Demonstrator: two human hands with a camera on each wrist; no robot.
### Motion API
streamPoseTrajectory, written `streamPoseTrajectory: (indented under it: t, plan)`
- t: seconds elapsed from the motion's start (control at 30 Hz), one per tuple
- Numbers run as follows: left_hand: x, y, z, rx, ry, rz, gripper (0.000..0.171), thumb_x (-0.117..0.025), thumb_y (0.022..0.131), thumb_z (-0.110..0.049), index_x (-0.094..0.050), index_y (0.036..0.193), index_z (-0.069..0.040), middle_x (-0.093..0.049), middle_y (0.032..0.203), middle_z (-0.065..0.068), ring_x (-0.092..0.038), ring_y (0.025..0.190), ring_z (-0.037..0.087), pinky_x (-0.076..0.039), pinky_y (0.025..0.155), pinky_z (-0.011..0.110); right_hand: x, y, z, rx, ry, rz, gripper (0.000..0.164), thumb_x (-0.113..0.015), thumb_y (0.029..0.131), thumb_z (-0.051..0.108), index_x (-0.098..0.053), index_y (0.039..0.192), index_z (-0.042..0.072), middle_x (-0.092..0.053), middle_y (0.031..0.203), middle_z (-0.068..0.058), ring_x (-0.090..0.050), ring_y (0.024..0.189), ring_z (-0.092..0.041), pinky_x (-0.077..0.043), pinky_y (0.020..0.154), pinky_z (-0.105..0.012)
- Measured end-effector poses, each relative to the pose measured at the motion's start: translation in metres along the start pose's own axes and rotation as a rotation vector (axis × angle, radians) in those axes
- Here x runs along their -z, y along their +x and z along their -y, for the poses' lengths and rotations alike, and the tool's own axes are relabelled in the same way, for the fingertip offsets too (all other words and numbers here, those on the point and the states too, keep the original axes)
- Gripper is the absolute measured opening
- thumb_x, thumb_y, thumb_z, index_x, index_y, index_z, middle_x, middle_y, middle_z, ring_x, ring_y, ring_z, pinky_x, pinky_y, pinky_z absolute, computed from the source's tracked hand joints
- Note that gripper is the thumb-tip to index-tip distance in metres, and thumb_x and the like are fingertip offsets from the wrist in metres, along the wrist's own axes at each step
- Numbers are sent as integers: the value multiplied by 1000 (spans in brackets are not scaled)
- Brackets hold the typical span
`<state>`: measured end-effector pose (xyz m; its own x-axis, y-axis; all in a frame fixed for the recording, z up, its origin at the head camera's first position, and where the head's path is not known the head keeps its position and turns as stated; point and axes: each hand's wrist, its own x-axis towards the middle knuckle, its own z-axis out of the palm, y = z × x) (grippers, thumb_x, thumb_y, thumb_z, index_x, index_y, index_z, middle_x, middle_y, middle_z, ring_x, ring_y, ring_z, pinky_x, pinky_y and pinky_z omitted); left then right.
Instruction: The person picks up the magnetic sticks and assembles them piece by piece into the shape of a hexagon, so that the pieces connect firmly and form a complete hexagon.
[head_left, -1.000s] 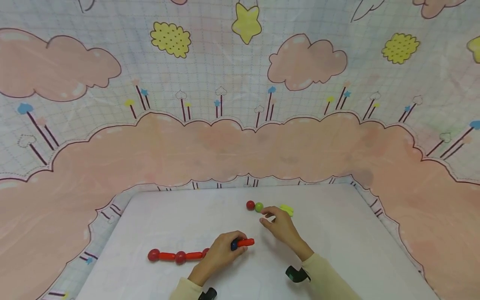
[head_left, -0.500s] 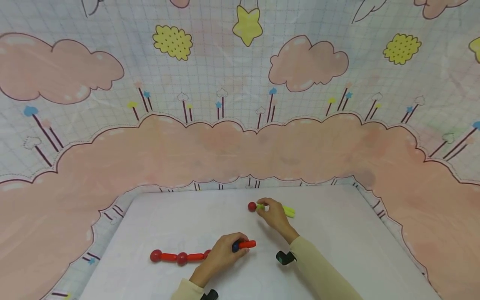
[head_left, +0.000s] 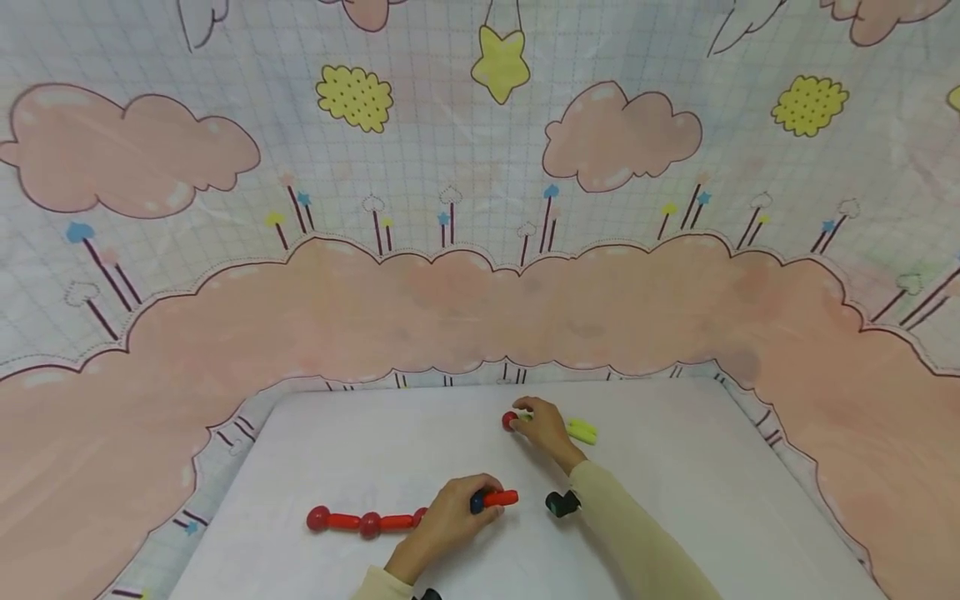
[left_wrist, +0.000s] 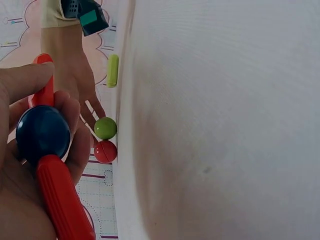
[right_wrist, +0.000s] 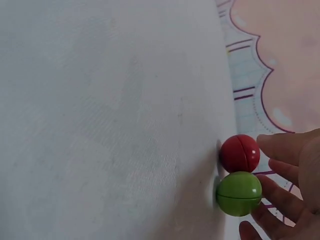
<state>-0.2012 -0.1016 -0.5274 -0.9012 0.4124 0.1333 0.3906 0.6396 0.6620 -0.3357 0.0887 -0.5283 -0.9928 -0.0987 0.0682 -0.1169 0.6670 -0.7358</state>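
Observation:
My left hand (head_left: 452, 510) grips a dark blue ball (left_wrist: 42, 134), which has a red rod (head_left: 501, 498) on its far side. A second, ridged red rod (left_wrist: 61, 202) joins the ball from the near side. On the table to the left lies a row of red balls and red rods (head_left: 343, 522); its right end is hidden behind the left hand. My right hand (head_left: 546, 429) is stretched over the back of the table beside a red ball (right_wrist: 240, 153) and a green ball (right_wrist: 239, 195). These two balls touch, and the fingers lie apart alongside them.
Yellow-green rods (head_left: 582, 431) lie right of the right hand. The white table (head_left: 712, 467) ends at the back against a hanging cloth (head_left: 465, 312) printed with clouds. A dark wrist camera (head_left: 562, 503) sits under the right sleeve.
My right hand has moved left and forward, from beside the green ball to beside the red one. The left hand keeps its grip on the blue ball. The head view has shifted slightly.

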Motion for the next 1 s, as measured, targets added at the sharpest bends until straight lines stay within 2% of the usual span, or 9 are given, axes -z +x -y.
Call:
streamPoseTrajectory:
  t: [0.27, 0.47, 0.77, 1.0]
  plan:
    - [-1, -1, 1, -2, -12, 4, 25, -74, 88, -31, -67, 111, -23, -68, 102, -11, -56, 89, 5, -51, 90, 34, -9, 8, -3, -20, -51, 44, 34, -75, 87, 22, -67, 119, 12, -67, 119, -10, -59, 110, -27, -48, 101, -47]
    - [-2, -2, 1, -11, -9, -14, 22, -73, 88, -31, -67, 108, -26, -67, 99, -14, -55, 89, 3, -51, 88, 32, -9, 7, -4, 9, -47, 50, 34, -75, 87, 21, -67, 118, 11, -67, 118, -11, -59, 110, -28, -47, 101, -49]
    - [0, -2, -1, 23, -17, 3, 23, -74, 88, -31, -67, 109, -26, -67, 100, -13, -55, 89, 5, -51, 89, 37, 5, 1, 1, 28, 31, 31, 34, -73, 89, 20, -65, 120, 11, -67, 119, -10, -60, 109, -27, -54, 93, -43]
    - [0, 0, 1, 19, -14, 3, 23, -74, 87, -31, -67, 108, -27, -67, 99, -14, -55, 88, 4, -51, 88, 34, 17, -5, 4, 52, 29, 22, 35, -74, 88, 23, -66, 120, 13, -68, 118, -8, -60, 110, -26, -55, 90, -41]
